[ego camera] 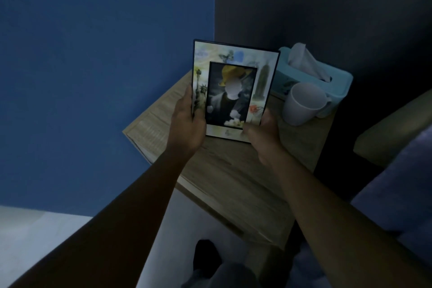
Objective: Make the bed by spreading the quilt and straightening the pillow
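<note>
Both hands hold a picture frame (264, 72) upright above a wooden bedside table (233, 180). The frame has a pale printed border with butterflies and landmarks around a dark photo. My left hand (187, 121) grips its left edge, thumb on the front. My right hand (264, 135) grips its lower right corner. A blue quilt (397, 194) covers the bed at the right edge of the view. No pillow is in sight.
A white mug (301, 105) stands on the table just right of the frame, with a light blue tissue box (336, 77) behind it. A wooden headboard (392, 128) rises at the right. Blue wall at left, dark wall behind. My foot (205, 257) is on the pale floor.
</note>
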`<state>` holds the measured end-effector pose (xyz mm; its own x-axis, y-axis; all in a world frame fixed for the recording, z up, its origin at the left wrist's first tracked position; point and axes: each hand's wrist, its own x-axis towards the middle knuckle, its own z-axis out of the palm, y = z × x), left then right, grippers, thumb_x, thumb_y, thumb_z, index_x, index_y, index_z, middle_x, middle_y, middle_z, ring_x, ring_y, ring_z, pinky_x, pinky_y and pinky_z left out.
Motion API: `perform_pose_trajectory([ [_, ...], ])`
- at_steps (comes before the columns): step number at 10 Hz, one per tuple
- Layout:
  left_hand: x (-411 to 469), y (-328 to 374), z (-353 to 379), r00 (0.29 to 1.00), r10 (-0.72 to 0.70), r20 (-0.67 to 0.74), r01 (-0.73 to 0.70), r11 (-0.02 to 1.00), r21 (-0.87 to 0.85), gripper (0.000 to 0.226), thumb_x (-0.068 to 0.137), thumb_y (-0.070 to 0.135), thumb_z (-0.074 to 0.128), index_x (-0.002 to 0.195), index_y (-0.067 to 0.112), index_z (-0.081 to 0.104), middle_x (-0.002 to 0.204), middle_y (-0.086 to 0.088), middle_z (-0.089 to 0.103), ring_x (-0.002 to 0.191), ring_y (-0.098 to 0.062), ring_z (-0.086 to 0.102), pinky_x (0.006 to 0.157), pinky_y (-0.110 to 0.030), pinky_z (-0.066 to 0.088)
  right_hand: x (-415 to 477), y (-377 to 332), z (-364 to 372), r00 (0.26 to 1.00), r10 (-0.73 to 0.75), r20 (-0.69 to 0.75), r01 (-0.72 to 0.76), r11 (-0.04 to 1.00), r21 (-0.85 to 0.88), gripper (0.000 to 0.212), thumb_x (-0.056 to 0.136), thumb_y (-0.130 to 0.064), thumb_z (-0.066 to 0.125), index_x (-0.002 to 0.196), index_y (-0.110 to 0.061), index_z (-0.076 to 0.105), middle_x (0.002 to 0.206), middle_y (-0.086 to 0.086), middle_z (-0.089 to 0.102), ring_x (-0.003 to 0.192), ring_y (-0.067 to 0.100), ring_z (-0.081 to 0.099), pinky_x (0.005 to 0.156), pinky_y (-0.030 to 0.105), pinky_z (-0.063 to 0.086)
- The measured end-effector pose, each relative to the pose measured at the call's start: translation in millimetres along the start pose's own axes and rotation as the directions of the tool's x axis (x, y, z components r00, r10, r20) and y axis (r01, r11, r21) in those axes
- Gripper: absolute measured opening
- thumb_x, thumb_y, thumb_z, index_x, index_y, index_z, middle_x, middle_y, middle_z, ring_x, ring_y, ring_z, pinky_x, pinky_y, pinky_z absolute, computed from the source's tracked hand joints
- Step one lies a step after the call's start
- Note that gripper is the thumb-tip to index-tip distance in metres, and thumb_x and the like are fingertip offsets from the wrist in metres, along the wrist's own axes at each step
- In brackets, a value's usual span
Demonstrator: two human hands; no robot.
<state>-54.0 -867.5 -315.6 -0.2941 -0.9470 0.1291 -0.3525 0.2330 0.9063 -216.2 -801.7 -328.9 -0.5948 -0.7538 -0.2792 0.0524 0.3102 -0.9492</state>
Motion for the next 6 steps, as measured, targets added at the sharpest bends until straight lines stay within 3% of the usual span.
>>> perform_pose_trajectory([
  [2, -0.6, -3.9, -0.7, 0.999, -0.023, 0.038, 0.022, 1.000, 0.019, 0.062, 0.097, 0.028, 0.037, 0.157, 0.022, 0.022, 0.151, -0.003, 0.044, 0.138, -0.016, 0.040, 0.116, -0.044, 0.036, 1.7, 4.8, 0.6, 1.000, 0.005, -0.013, -0.005, 1.000, 0.007, 0.043, 0.081, 0.009, 0.059, 0.115, -0.017, 0.062, 0.099, -0.003, 0.071, 0.085, 0.007, 0.066, 0.062, 0.020, 0.051],
  [4, -1.6, -6.5, -0.2, 0.996, -0.049, 0.077, 0.046, 0.998, 0.043, 0.065, 0.101, 0.020, 0.044, 0.159, 0.022, 0.014, 0.157, -0.002, 0.035, 0.142, -0.011, 0.034, 0.114, -0.029, 0.032, 3.2, 13.6, -3.4, 0.999, 0.037, -0.027, -0.037, 0.999, 0.015, 0.046, 0.082, 0.001, 0.067, 0.124, -0.018, 0.059, 0.105, -0.004, 0.070, 0.093, 0.010, 0.067, 0.077, 0.030, 0.057],
  [5, -5.5, -12.0, -1.2, 0.993, -0.082, 0.089, 0.078, 0.996, 0.048, 0.067, 0.098, 0.027, 0.047, 0.158, 0.020, 0.017, 0.158, -0.004, 0.035, 0.144, -0.017, 0.035, 0.118, -0.035, 0.032, -1.1, 18.2, -7.1, 0.998, 0.002, -0.055, 0.000, 0.999, 0.035, 0.055, 0.081, -0.002, 0.070, 0.129, -0.021, 0.053, 0.102, -0.012, 0.067, 0.093, 0.007, 0.066, 0.079, 0.030, 0.057],
  [6, -20.5, -5.9, -6.5, 0.983, -0.171, 0.065, 0.164, 0.981, 0.102, 0.068, 0.101, 0.024, 0.049, 0.158, 0.012, 0.014, 0.162, -0.008, 0.025, 0.149, -0.020, 0.024, 0.114, -0.024, 0.019, -12.8, 19.6, -12.0, 0.994, -0.038, -0.099, 0.041, 0.999, 0.030, 0.063, 0.079, -0.004, 0.073, 0.135, -0.023, 0.049, 0.109, -0.014, 0.066, 0.100, 0.005, 0.065, 0.080, 0.027, 0.056],
])
